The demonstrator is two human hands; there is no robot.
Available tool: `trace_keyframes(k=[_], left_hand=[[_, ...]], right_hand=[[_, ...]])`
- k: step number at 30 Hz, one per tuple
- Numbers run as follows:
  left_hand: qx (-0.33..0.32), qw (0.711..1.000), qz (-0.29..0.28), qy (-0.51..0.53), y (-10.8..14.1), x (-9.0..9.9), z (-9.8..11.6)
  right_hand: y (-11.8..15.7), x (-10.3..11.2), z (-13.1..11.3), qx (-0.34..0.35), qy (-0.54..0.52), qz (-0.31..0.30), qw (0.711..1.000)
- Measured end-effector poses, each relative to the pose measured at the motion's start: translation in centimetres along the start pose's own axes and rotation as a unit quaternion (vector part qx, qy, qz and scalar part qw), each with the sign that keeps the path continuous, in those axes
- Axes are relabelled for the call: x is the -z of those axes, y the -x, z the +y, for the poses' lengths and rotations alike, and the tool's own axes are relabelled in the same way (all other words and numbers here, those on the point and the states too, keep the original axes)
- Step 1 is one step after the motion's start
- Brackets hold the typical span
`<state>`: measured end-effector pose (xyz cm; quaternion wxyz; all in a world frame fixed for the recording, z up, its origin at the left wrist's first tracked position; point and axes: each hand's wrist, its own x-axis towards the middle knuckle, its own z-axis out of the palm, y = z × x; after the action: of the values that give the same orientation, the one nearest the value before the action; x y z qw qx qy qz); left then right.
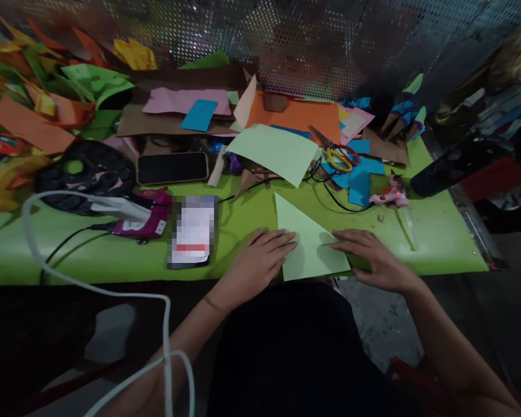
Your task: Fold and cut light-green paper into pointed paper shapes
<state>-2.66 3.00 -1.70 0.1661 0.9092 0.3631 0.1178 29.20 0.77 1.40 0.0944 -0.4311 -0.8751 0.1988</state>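
One L hand (260,262): palm down, fingers spread out flat on L side of paper; grip open.
One R hand (375,259): fingertips on R side of paper, thumb lower, nr R corner; fingers extended, grip open.
Paper (306,249): pale green, pointed at top L, flat on table (238,214) at front edge, btwn hands.
Spare sheet (275,152): also pale green, slightly curved, just behind.
Scissors (341,159): yellow & red handles, R of spare sheet, nr blue paper (360,180).
Glue gun (391,200): pink, w/ small red light, R side of table.
Phones: lit phone (193,231), screen blurred, L of L hand; dark phone (172,168) farther back.
Power strip (141,225): purple, w/ white plug (124,209), L of lit phone.
Back of table: orange sheet (301,119), pink sheet (182,101), other colored pcs; mesh panel (308,46) behind.
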Motion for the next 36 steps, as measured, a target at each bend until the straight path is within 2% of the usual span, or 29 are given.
trace_keyframes(k=[2,4,11,19,29,33,36], left_hand=[[0.003,1.000,-0.006,0.006,0.0,0.1,0.1],[0.007,1.000,-0.012,0.017,0.0,0.3,0.1],[0.034,0.998,-0.006,0.058,0.7,0.9,-0.3],[0.039,0.998,0.003,0.055,1.1,0.7,-0.2],[0.029,0.998,0.004,0.056,1.2,0.5,-0.4],[0.050,0.995,0.027,0.082,1.1,0.4,0.1],[0.082,0.989,0.065,0.104,0.7,0.1,0.7]], right_hand=[[0.3,-0.1,-0.3,0.008,-0.001,-0.029,1.000],[0.4,-0.4,-0.5,0.009,0.004,-0.032,0.999],[0.5,-1.8,-0.1,-0.001,0.006,0.035,0.999],[-0.2,-2.4,0.2,-0.008,-0.029,0.099,0.995],[-1.1,-2.6,0.8,-0.067,-0.062,0.132,0.987],[-1.6,-2.6,0.8,-0.087,-0.086,0.144,0.982],[-2.1,-2.7,0.8,-0.096,-0.086,0.154,0.980]])
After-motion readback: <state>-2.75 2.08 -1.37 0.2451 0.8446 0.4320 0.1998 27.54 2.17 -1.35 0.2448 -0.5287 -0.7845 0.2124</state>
